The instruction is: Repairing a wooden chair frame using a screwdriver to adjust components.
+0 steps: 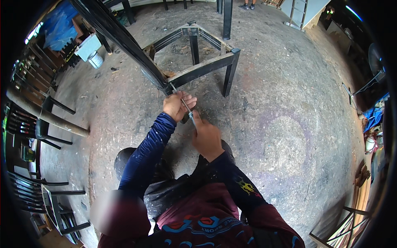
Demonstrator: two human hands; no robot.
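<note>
A slim, screwdriver-like tool (187,108) points at the near corner joint (169,85) of a black chair frame (201,71), just ahead of the person and slightly left. Its long axis runs slantwise, from the right hand (206,136) near the body away and leftward to the joint, where the tip appears to meet the wood. Of the two, the left hand (175,106) is nearer the joint; the right hand sits behind it along the same line, closed round the tool's rear end with its index finger laid forward. The left hand is beside the shaft, its fingers partly extended to the right and its thumb side close to the chair; whether it pinches the shaft, I cannot tell.

The chair frame stands on the concrete floor (273,95), its seat opening unfilled, with a thick dark back post (120,41) rising toward the upper left. Further out to the left are a silvery can (95,60), a long pole (49,114) and more dark chairs (53,194). A ladder (298,12) leans at the far upper right, another person's feet (249,6) show at the top, and a fan (375,60) stands near the right edge
</note>
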